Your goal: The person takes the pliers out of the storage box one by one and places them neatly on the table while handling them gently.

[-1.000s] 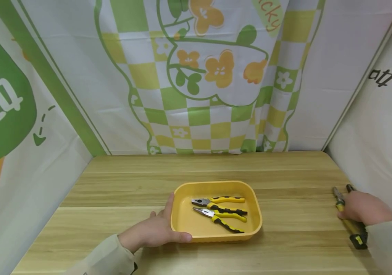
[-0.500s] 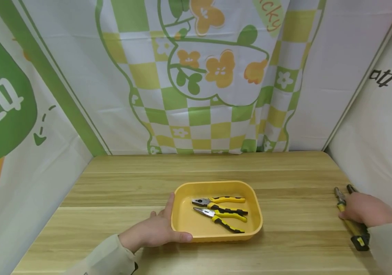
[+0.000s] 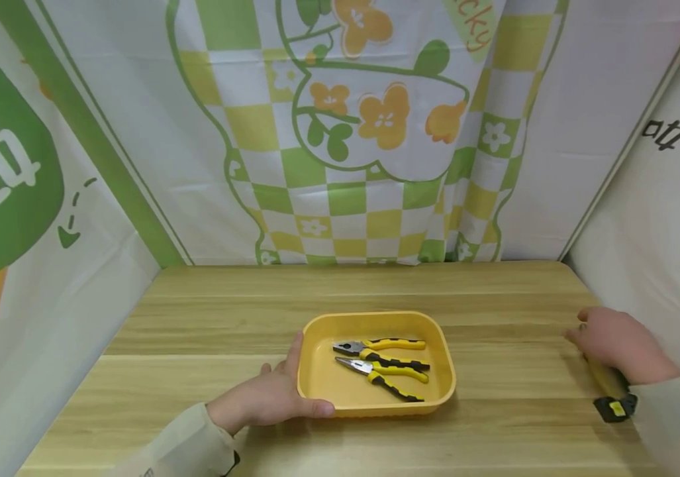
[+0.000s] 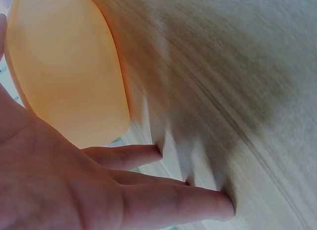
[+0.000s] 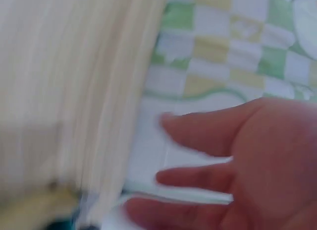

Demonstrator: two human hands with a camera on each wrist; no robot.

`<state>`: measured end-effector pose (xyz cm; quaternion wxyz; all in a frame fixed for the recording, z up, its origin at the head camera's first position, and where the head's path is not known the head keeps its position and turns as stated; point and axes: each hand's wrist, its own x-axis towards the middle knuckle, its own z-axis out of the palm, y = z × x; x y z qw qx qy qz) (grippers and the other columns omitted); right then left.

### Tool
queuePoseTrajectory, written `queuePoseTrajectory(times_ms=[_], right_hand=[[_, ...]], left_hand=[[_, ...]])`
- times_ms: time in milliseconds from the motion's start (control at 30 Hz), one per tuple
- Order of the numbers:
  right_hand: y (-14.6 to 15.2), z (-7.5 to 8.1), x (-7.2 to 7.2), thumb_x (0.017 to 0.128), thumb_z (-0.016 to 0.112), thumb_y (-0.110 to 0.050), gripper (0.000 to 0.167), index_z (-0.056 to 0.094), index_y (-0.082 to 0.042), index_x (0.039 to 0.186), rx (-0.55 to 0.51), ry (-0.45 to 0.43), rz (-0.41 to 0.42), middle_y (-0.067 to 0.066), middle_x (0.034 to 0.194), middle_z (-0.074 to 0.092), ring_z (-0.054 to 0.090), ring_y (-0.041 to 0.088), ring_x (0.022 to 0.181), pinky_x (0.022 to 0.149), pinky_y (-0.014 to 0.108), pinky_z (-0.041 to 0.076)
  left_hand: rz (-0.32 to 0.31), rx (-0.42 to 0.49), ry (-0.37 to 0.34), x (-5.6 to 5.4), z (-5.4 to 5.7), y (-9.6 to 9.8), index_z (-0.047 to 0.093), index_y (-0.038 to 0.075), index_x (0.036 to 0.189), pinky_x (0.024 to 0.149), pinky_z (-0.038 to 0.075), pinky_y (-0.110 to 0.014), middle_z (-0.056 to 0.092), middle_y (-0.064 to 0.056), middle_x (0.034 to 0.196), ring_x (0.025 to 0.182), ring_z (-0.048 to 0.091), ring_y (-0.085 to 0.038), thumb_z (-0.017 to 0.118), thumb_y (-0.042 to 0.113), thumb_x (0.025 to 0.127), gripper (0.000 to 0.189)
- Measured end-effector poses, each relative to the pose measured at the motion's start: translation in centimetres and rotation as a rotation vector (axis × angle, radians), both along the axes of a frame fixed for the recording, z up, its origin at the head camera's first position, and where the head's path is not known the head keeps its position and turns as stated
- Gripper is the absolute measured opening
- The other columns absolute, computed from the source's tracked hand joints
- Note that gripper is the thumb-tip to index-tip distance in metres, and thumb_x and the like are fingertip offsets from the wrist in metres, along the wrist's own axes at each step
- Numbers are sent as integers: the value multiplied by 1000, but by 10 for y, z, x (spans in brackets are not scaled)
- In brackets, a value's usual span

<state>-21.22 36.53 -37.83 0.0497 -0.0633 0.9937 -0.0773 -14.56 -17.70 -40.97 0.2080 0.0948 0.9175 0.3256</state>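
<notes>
Far right on the table (image 3: 214,318), the yellow-handled tool (image 3: 604,379): probably stiff, weighty, best gripped mid-handle. Our right hand (image 3: 620,341) hangs there, fingers apart; our left hand (image 3: 268,397), straight-fingered, touches the tray (image 3: 375,323).

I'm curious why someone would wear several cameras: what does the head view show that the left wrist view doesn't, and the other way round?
Only the head view: two pairs of pliers inside the yellow tray, the right hand, and a yellow-and-black tool partly covered by it. Only the left wrist view: the palm side of the left hand, with finger shadows falling on the table. Both: the left hand, the tray and the table.
</notes>
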Motion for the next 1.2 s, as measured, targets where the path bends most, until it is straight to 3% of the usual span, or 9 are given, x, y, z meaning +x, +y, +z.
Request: queuePoseTrajectory(times_ms=[133, 233, 333, 433, 800, 900, 1033, 1133, 1200], right_hand=[[-30, 13, -6, 102, 53, -47, 67, 57, 15, 128, -224, 15, 4, 27, 111, 67, 58, 51, 105, 78, 59, 49], [-52, 27, -8, 104, 41, -56, 75, 52, 11, 136, -507, -114, -11, 20, 112, 70, 63, 35, 72, 59, 45, 51], [-70, 39, -9, 102, 33, -63, 84, 48, 10, 141, -785, -278, -23, 20, 112, 70, 39, 15, 43, 41, 31, 37], [-89, 49, -9, 100, 30, -68, 89, 49, 8, 141, -896, -395, -14, 22, 114, 69, 27, 9, 41, 41, 25, 30], [-172, 64, -16, 87, 31, -84, 93, 68, -9, 128, -719, -549, 38, 14, 102, 73, 25, 11, 39, 40, 24, 22], [-196, 62, -17, 86, 39, -83, 88, 68, -12, 128, -587, -562, 69, 11, 99, 74, 23, 12, 41, 41, 26, 23], [-223, 55, -18, 89, 59, -68, 65, 70, -14, 124, -325, -493, 189, 2, 95, 73, 52, 11, 61, 58, 35, 48], [-238, 50, -18, 90, 70, -50, 37, 76, -16, 104, -192, -428, 282, -2, 88, 71, 64, 15, 82, 76, 42, 52], [-246, 47, -19, 90, 73, -42, 26, 76, -16, 87, -140, -410, 320, -1, 81, 70, 63, 15, 73, 67, 37, 51]], left_hand=[[1, 5, 2, -1, 1, 0, -16, 3, 156, 114, 4, -63, 33, -35, 150, 136, 35, -48, 80, 69, 69, 145], [3, 9, 3, -1, 0, 1, -15, 3, 156, 114, 4, -63, 33, -35, 150, 136, 35, -48, 80, 69, 69, 145], [5, 12, 3, -1, 0, 1, -15, 3, 156, 114, 5, -64, 32, -35, 150, 136, 33, -50, 80, 68, 69, 145], [7, 12, 2, -1, 0, 0, -15, 3, 156, 113, 6, -64, 32, -35, 150, 136, 33, -52, 80, 68, 69, 145], [9, 2, -3, -1, -1, 0, -15, 2, 156, 114, 4, -63, 33, -35, 149, 136, 35, -48, 80, 67, 70, 144], [6, 1, 2, 0, -2, 0, -15, 1, 156, 114, 4, -63, 34, -35, 149, 136, 37, -47, 80, 67, 70, 143], [1, 1, 10, 0, -1, 0, -14, 1, 156, 114, 3, -63, 35, -35, 148, 136, 37, -46, 80, 66, 71, 143], [-5, 2, 14, 0, -1, 0, -14, 0, 156, 114, 3, -62, 35, -35, 148, 135, 38, -45, 80, 66, 71, 143], [-5, 3, 16, 0, -1, 0, -14, 0, 156, 114, 3, -62, 35, -35, 148, 135, 38, -45, 80, 66, 71, 143]])
